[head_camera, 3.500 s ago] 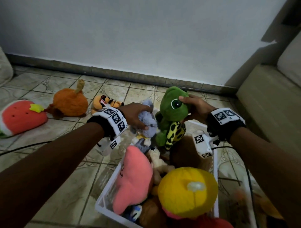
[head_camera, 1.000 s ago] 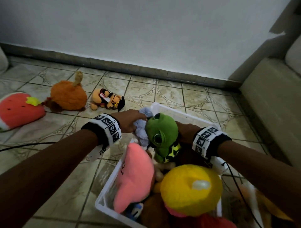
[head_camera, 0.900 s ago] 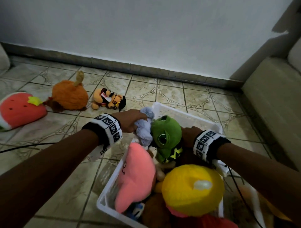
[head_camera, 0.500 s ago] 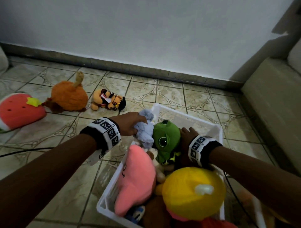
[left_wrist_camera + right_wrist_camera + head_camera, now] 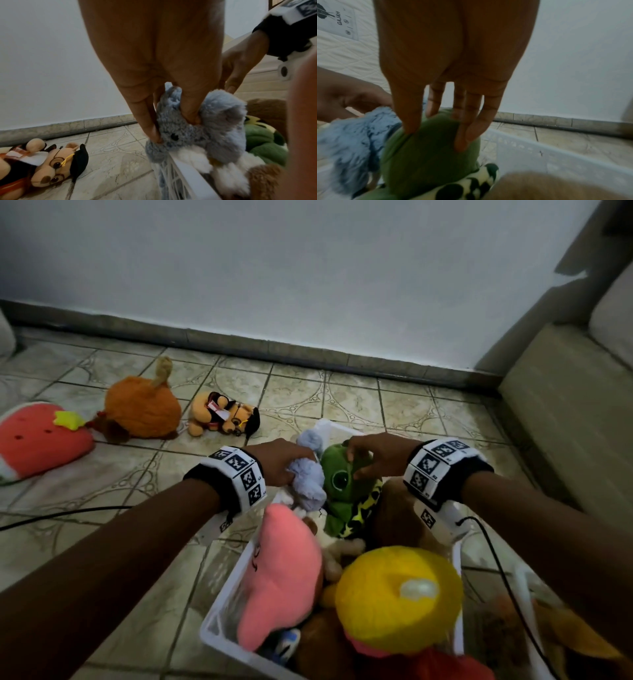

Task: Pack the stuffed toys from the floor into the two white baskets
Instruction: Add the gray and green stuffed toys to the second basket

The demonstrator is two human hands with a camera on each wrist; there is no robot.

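second white basket (image 5: pixel 524 604) — cut off at right edge | brown toy (image 5: pixel 556 186) — blurred, perhaps a bear

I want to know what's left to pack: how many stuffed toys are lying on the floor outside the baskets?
3: a strawberry plush at far left, an orange round plush beside it, and a graduate mouse plush nearest the basket. More may lie out of view.

Dim indoor light, soft blur, wide-angle bending at edges.
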